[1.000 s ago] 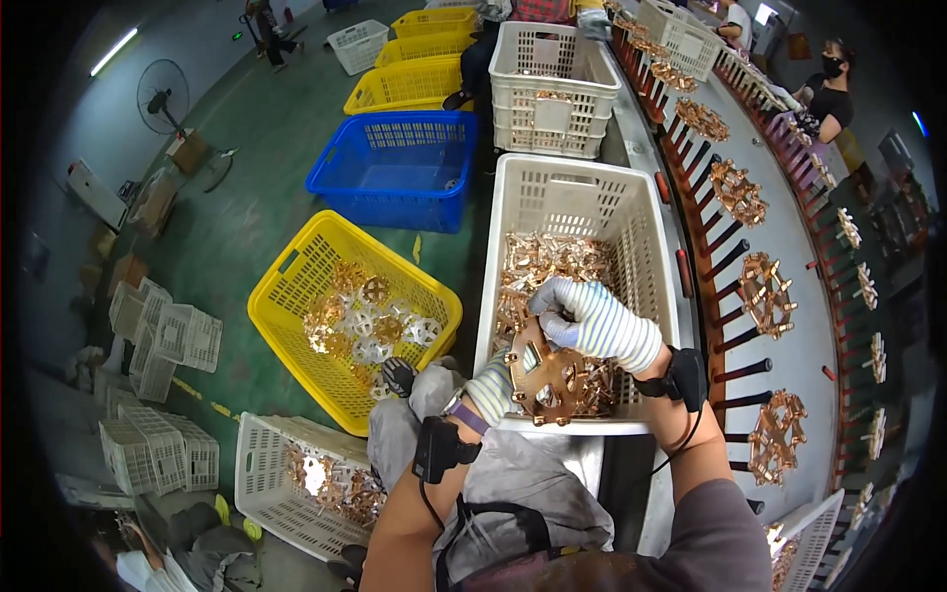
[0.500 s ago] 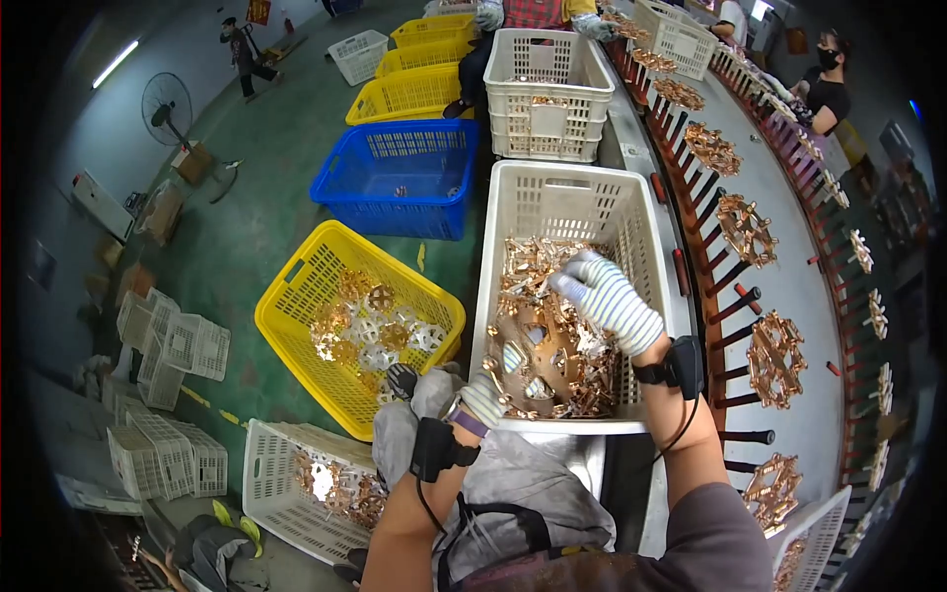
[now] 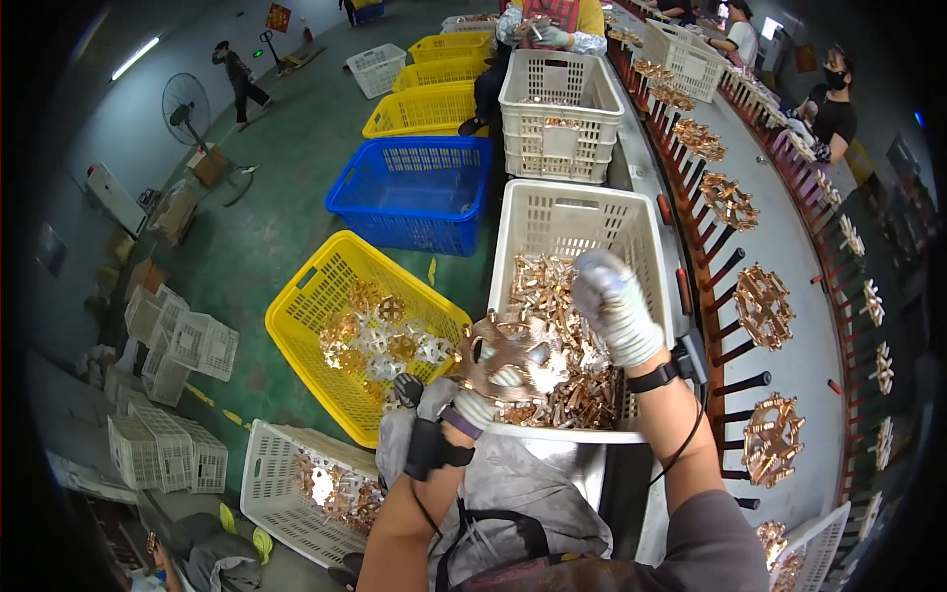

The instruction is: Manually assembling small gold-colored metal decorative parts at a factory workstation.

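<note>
Head view: left hand (image 3: pixel 476 406) grasps a coppery disc (image 3: pixel 538 370) over the near left of a white crate (image 3: pixel 582 224) of metal parts (image 3: pixel 582 395); right hand (image 3: pixel 614 306) curled, grip unclear; yellow crate (image 3: pixel 304 296), left, holds silvery pieces (image 3: pixel 378 343)

Room for me above far end of white slotted plastic crate (image 3: pixel 576 235). Over its near-left corner, coppery round metal wheel (image 3: pixel 513 333) in my left hand (image 3: pixel 475 407) blocks. Beyond crate: white plastic crate stack (image 3: pixel 560 144).

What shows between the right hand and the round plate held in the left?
In the head view, small loose copper-coloured parts, lying in the white crate.
</note>
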`<state>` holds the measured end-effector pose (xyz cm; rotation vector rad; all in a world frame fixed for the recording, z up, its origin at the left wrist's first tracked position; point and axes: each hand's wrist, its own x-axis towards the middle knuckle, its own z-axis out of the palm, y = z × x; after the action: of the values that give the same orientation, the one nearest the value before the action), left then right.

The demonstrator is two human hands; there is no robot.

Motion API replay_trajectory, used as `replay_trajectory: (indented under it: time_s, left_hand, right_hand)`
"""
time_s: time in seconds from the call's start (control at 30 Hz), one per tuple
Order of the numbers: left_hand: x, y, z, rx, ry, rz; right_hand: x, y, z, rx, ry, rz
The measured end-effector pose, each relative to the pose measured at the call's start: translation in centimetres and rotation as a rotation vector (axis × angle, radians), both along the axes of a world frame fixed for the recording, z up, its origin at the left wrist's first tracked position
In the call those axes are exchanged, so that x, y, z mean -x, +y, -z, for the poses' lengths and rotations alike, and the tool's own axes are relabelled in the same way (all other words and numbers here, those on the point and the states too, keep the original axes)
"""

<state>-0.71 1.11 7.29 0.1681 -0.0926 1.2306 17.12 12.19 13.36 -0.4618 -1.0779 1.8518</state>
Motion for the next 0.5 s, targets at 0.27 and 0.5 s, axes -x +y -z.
replay_trajectory:
  time_s: [0.27,0.5]
  left_hand:
    - [1.0,-4.4,3.3,-0.497,1.634,-0.511]
    - [10.5,-8.1,-2.2,0.422,0.23,-0.504]
  right_hand:
    - [-3.1,1.5,9.6,-0.656,-1.447,0.013]
    - [0.1,-3.3,9.8,-0.518,-1.219,-0.096]
